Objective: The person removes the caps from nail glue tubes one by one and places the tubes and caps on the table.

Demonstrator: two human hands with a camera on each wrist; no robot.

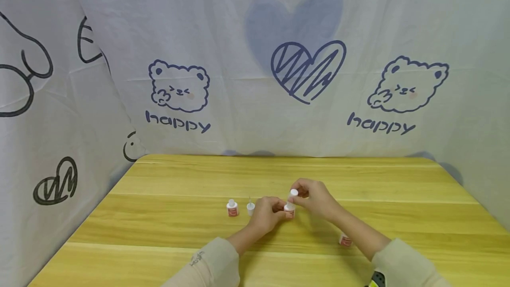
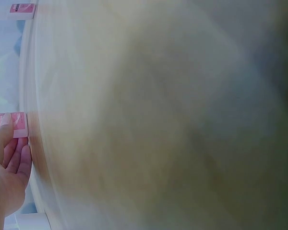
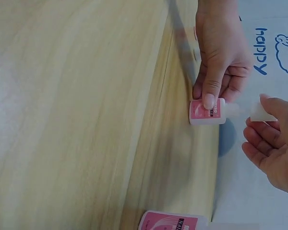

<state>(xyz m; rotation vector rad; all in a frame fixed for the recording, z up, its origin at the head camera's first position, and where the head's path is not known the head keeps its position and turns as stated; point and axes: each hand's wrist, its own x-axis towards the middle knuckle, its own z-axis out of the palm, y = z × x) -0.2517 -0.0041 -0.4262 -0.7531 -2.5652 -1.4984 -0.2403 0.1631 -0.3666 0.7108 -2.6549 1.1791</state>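
My left hand (image 1: 266,214) grips a small white bottle (image 1: 289,211) with a pink label, standing on the table. In the right wrist view its thumb presses the label of that bottle (image 3: 206,112), and a translucent neck shows at the top. Just above, my right hand (image 1: 316,198) pinches a white cap (image 1: 293,192) between thumb and fingers; in the right wrist view the cap (image 3: 262,112) sits slightly apart from the neck. Left of my left hand, an upturned white cap (image 1: 250,208) has a thin stem pointing up. Beside it stands another pink-labelled bottle (image 1: 232,209) with its narrow neck showing.
A third pink-labelled bottle (image 1: 345,240) stands nearer the front, partly behind my right forearm. The wooden table (image 1: 179,229) ends at a printed white cloth (image 1: 239,114) hanging behind it. More cloth (image 1: 59,136) hangs on the left.
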